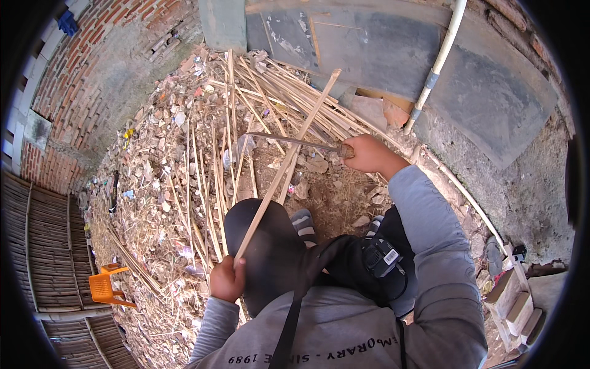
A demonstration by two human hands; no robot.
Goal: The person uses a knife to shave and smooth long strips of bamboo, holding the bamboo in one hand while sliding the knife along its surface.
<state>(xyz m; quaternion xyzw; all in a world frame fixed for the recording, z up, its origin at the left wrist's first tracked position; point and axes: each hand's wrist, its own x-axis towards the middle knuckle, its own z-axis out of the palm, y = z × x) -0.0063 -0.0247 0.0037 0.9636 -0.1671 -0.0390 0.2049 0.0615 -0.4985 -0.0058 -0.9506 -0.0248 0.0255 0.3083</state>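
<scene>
A long, creased grey sleeve [433, 240] starts just behind the bare right hand [369, 155]; a matching grey cuff [221, 320] sits right below the bare left hand [227, 280]. Between and below both hands is a grey shirt [350, 323] with dark lettering [319, 357] across it, crossed by a black strap [287, 335]. Black trousers [267, 227] show beside the left hand. Below the right hand is a boxy black device [376, 253] with a white label [391, 257] and thin black cable [404, 284]. A striped grey-and-white sock [303, 225] shows between the hands.
</scene>
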